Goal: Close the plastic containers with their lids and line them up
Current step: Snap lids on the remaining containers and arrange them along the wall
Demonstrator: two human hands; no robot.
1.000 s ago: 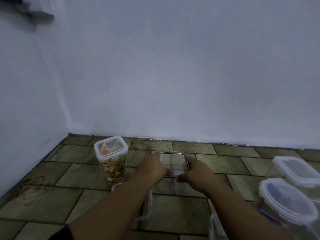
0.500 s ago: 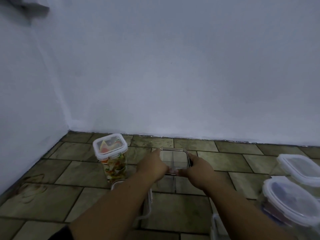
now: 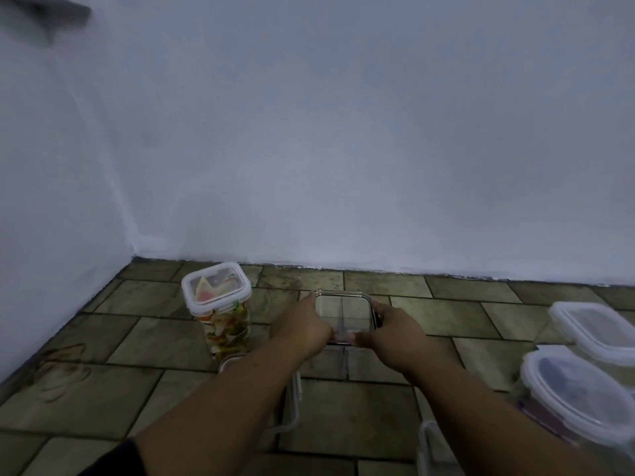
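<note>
A tall clear empty container [image 3: 343, 316] stands on the tiled floor at the middle, its square top rim showing. My left hand [image 3: 304, 329] grips its left side and my right hand [image 3: 395, 333] grips its right and near side. To the left stands a lidded container [image 3: 220, 304] filled with colourful pieces. At the right edge are two lidded containers, the far one [image 3: 598, 329] and the near one [image 3: 577, 396] with dark contents. A loose lid or container [image 3: 292, 400] lies partly hidden under my left forearm.
The floor [image 3: 151, 341] is of greenish-brown tiles and meets white walls [image 3: 343, 149] at the back and left, forming a corner at the far left. Another clear plastic piece [image 3: 429, 441] shows near the bottom edge under my right forearm.
Both hands keep their hold on the clear container, which has shifted slightly away from me toward the back wall. The view has tilted up a little.
</note>
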